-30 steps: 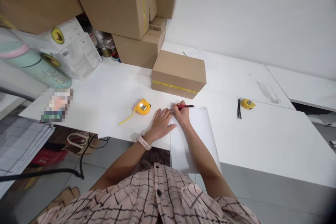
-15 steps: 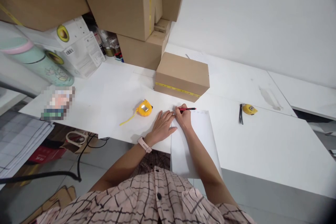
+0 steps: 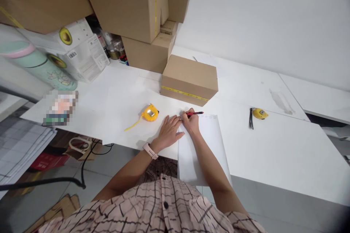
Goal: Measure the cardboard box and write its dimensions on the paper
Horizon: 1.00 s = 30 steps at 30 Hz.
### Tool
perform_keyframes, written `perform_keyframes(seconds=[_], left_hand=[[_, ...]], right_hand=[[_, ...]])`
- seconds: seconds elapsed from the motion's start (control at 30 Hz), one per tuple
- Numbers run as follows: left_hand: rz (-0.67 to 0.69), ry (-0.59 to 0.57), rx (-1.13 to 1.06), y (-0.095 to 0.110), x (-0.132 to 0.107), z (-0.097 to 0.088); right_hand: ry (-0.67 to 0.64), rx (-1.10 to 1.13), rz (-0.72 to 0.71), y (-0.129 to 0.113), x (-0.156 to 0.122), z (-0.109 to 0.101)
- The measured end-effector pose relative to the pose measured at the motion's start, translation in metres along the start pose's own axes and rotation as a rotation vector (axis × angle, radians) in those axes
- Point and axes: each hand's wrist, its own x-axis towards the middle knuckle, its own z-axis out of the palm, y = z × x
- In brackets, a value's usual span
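Note:
My right hand (image 3: 190, 121) is closed around a red and black pen (image 3: 197, 113), its tip hidden by the fingers at the top left of a white paper pad (image 3: 210, 142). Flat beside it, my left hand (image 3: 170, 131) lies with fingers stretched out at the pad's left edge. To the left of that hand rests a yellow tape measure (image 3: 150, 113), a short length of its tape pulled out. A closed cardboard box (image 3: 190, 80) with a yellow tape strip stands just beyond both hands.
A second yellow tape measure (image 3: 259, 113) with a black strap lies on the white table (image 3: 273, 145) to the right. At the back left are stacked cardboard boxes (image 3: 123, 3), white avocado-printed boxes (image 3: 82, 58) and a mint green bottle (image 3: 41, 63). A black cable (image 3: 54, 181) hangs at lower left.
The pen's back end has shifted very slightly to the left. Both hands stay in nearly the same place.

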Motion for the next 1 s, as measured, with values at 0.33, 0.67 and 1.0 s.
perform_keyframes(seconds=[0.33, 0.67, 1.0], left_hand=[[-0.007, -0.008, 0.005, 0.0008, 0.0002, -0.0010], [0.003, 0.009, 0.004, -0.0015, -0.0003, 0.0033], [-0.001, 0.009, 0.016, -0.0013, -0.0004, 0.0035]], right_hand=[[0.011, 0.025, 0.018, -0.0026, -0.0008, -0.0013], [0.004, 0.023, 0.014, 0.0000, -0.0003, -0.0008], [0.031, 0.027, 0.020, -0.0065, -0.0012, -0.0030]])
